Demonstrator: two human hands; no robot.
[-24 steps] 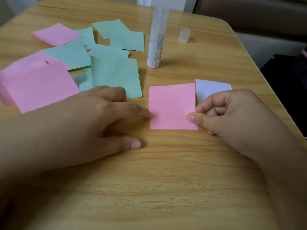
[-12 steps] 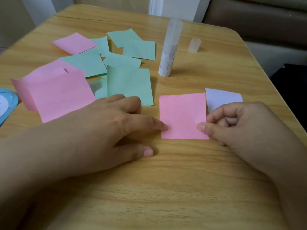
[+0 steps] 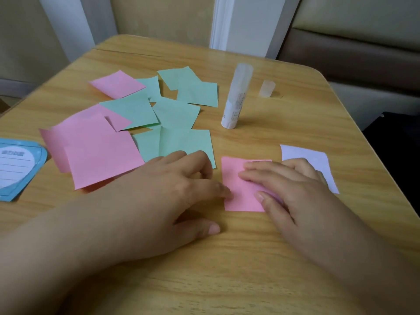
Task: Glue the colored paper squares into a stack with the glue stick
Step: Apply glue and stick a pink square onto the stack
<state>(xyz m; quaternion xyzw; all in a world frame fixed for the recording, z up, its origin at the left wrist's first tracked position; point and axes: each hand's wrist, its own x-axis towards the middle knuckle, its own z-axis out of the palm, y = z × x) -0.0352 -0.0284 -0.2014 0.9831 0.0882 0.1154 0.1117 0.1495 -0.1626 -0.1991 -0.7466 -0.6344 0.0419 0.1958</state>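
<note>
Right hand (image 3: 293,189) lies flat on the small pink square (image 3: 241,196), fingers straight and together, pressing it to the surface (image 3: 227,269); likely smoothing it down. Left hand (image 3: 172,192) rests on the surface with one fingertip on the square's left edge, probably to stop it sliding; it grips nothing.

The square sits near centre-right. A pale lilac square (image 3: 318,160) lies just to its right, partly under the right hand; can't tell whether the two overlap.

Loose pink and green squares (image 3: 179,142) are piled to the far left, clear of the work area. Glue stick (image 3: 237,96) stands upright beyond, cap (image 3: 267,88) off beside it, ready for use. A blue card (image 3: 13,164) lies at the left edge.

Versus half a second ago: the right hand was pinching the square's right edge with curled fingers; it's now spread flat on top. The left fingertip hasn't moved.
</note>
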